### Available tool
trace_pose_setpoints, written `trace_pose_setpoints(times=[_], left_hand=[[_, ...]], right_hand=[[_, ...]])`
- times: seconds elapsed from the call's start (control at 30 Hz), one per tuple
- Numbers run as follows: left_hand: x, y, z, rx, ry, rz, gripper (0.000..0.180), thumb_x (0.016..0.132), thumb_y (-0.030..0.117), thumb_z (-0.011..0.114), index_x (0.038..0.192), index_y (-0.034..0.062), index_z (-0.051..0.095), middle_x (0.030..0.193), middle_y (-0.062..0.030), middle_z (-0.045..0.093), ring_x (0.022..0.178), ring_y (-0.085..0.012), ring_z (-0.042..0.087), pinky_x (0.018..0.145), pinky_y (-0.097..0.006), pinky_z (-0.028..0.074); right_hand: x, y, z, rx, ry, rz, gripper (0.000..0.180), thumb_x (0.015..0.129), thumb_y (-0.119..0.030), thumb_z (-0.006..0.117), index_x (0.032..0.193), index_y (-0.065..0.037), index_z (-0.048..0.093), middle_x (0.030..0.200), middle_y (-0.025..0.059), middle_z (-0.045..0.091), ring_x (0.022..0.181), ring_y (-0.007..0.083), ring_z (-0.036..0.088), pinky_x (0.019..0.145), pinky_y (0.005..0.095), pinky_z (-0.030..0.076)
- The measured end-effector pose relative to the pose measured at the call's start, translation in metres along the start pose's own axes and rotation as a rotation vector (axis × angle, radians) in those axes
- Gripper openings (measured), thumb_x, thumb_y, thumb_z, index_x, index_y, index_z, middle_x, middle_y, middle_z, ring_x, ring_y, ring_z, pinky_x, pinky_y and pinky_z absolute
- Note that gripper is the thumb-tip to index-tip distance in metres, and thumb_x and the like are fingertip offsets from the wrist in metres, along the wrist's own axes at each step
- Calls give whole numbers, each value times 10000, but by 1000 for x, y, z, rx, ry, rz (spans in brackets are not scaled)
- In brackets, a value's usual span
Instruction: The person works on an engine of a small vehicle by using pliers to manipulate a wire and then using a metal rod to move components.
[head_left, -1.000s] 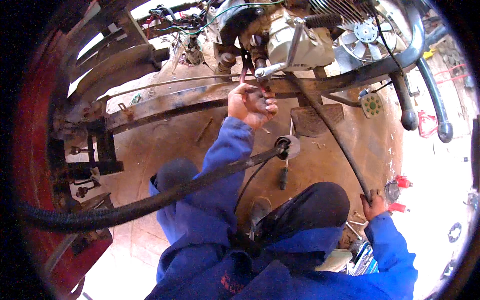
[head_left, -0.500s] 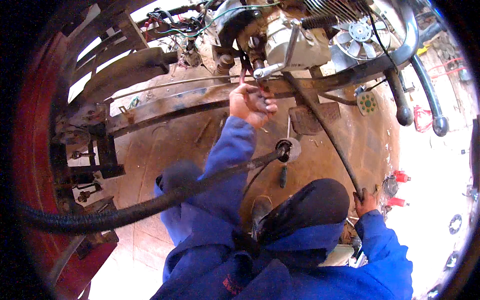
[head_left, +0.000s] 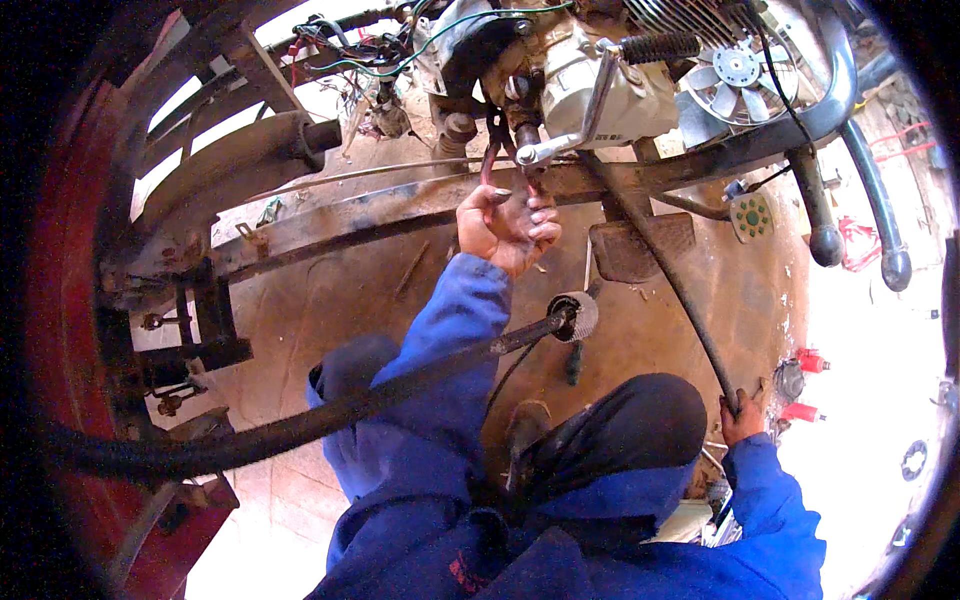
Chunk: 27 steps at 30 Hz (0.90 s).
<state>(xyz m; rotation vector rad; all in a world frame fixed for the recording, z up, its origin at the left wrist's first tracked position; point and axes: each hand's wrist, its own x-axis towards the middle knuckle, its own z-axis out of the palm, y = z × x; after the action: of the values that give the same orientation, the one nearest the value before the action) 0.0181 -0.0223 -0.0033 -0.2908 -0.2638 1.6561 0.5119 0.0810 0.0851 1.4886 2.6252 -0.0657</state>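
My left hand [head_left: 508, 232] is closed around the red handles of a pair of pliers [head_left: 490, 168]. The pliers' dark jaws reach up beside a greasy shaft under the engine [head_left: 610, 100]; what they bite on is hard to make out. Just right of this hand, a chrome kick lever [head_left: 592, 118] with a black rubber grip comes off the engine. My right hand [head_left: 742, 416], low at the right, is wrapped around the near end of a long dark bar [head_left: 660, 260]. The bar slants up and left to the frame below the engine, where its far end is hidden.
A steel frame rail [head_left: 370, 215] crosses ahead. A thick black tube with a ridged round end [head_left: 574, 318] passes over my left forearm. A brown foot pedal [head_left: 640, 248], a cooling fan [head_left: 738, 75] and a dark curved bar [head_left: 822, 240] are to the right. Red-capped pieces [head_left: 800, 412] lie beyond my right hand.
The whole view has shifted slightly. More of the pliers' red handles shows above my left hand, and they look wider apart. My right hand keeps its grip on the bar.
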Motion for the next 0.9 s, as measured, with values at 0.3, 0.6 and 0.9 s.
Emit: trace_pose_setpoints(times=[0.3,0.6,0.9], left_hand=[[15,-7,14,279,249,128,303,707,228,508,900,1,458,774,-85,400,704,-189,374,533,-294,322],[1,-1,8,78,86,-1,266,694,230,502,868,30,490,770,-73,406,707,-193,378,515,-288,319],[7,-2,9,187,167,61,191,736,228,483,839,68,470,759,-84,416,674,-204,389,490,-304,305]], right_hand=[[0,13,8,-42,9,-2,228,840,-190,621,824,13,518,690,268,547,691,462,542,611,485,410],[1,1,-6,2,-67,-20,204,853,-167,601,790,-1,499,649,262,531,659,452,545,568,478,401],[6,-35,-25,18,-55,9,182,839,-134,606,826,22,514,877,375,534,802,508,540,684,489,440]])
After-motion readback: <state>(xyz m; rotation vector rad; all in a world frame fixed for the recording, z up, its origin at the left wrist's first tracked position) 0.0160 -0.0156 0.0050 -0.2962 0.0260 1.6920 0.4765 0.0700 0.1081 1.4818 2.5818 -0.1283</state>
